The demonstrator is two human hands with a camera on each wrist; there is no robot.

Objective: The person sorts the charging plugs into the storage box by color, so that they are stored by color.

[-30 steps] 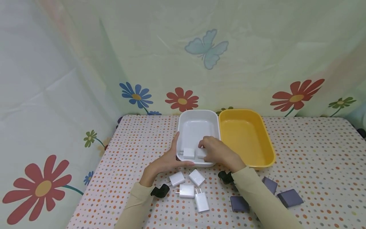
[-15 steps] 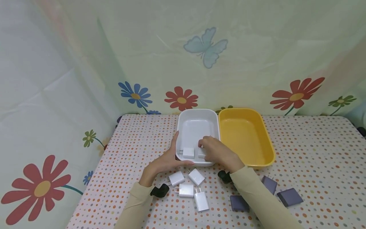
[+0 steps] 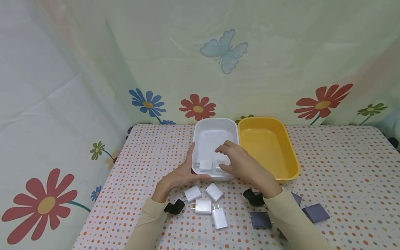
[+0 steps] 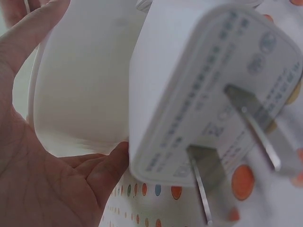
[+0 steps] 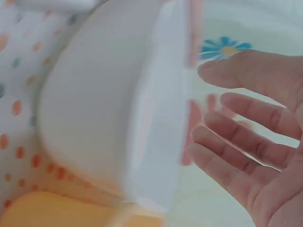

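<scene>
My left hand [image 3: 179, 175] rests against the near left corner of a white tray [image 3: 215, 122], fingers along its side and thumb along its front. In the left wrist view its spread fingers lie against the tray wall. My right hand [image 3: 242, 161] hovers over the tray's near right part, fingers parted and holding nothing; the right wrist view shows its spread fingers [image 5: 241, 137] above the rim. Inside lie two white plug chargers side by side, the left charger [image 3: 205, 166] in full view, the right charger [image 3: 219, 168] partly behind my thumb.
A yellow tray [image 3: 293, 152] stands against the white tray's right side. Several white chargers [image 3: 203, 207] lie on the dotted tablecloth in front. Dark purple chargers [image 3: 260, 220] lie to the right, some partly under the right arm. A flowered curtain [image 3: 150, 62] hangs behind.
My right hand has let go of the right charger in the white tray and lifted slightly, its fingers spreading. The left hand stays at the tray's corner.
</scene>
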